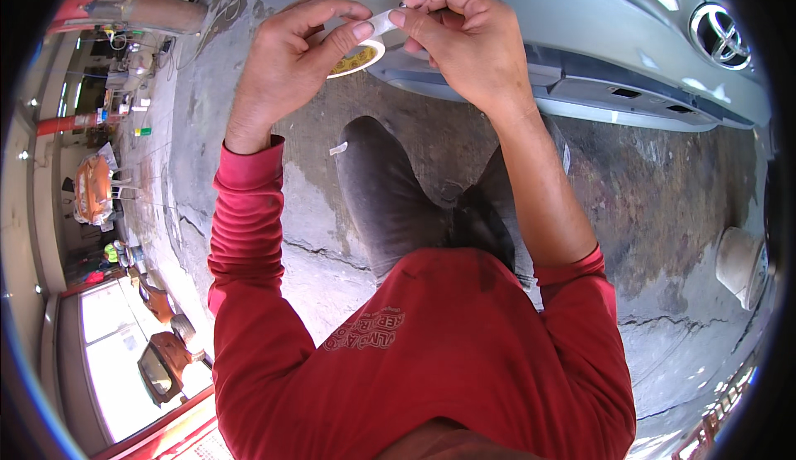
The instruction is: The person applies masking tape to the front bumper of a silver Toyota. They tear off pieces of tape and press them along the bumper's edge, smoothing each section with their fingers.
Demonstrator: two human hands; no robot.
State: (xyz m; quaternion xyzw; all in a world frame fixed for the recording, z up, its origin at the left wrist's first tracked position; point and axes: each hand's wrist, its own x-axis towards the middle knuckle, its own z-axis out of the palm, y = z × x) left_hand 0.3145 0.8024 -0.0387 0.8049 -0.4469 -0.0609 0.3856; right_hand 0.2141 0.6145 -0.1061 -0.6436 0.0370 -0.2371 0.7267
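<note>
Over stained concrete [655,194], the left hand [290,58] gripped the tape roll [356,61], its short strip [382,24] running off to the roll's right, into the pinch of the right hand [474,49]!

Cracked, stained conc. flr [663,348], red/brown pillar [145,14] top L, bright red-edged opening [108,340] btm L

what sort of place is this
Probably a vehicle body repair workshop: a grey vehicle stands close ahead, what looks like a loose orange vehicle door sits off to the left, and the concrete floor is stained and cracked.
</note>
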